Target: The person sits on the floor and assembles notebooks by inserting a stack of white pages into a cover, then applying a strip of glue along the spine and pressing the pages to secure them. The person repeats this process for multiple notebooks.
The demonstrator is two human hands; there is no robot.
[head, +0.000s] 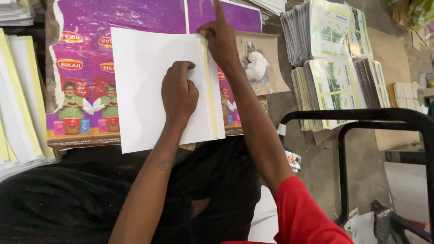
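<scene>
I'm seeing my left hand [179, 92] pressing clenched fingers on the white sheet [153, 86] lying over purple printed sheets [90, 45]; right hand [221, 40], forefinger raised, is touching the sheet's yellow-striped right edge [209, 86]. Printed stacks [332, 68] are crowding the right.

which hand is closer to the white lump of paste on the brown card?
Right. The right hand sits at the white sheet's top right corner, just left of the white paste lump on the brown card. The left hand presses mid-sheet, farther left and lower.

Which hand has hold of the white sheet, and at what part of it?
Neither grips it. The left hand presses down on the white sheet near its right side; the right hand touches its top right edge.
</scene>
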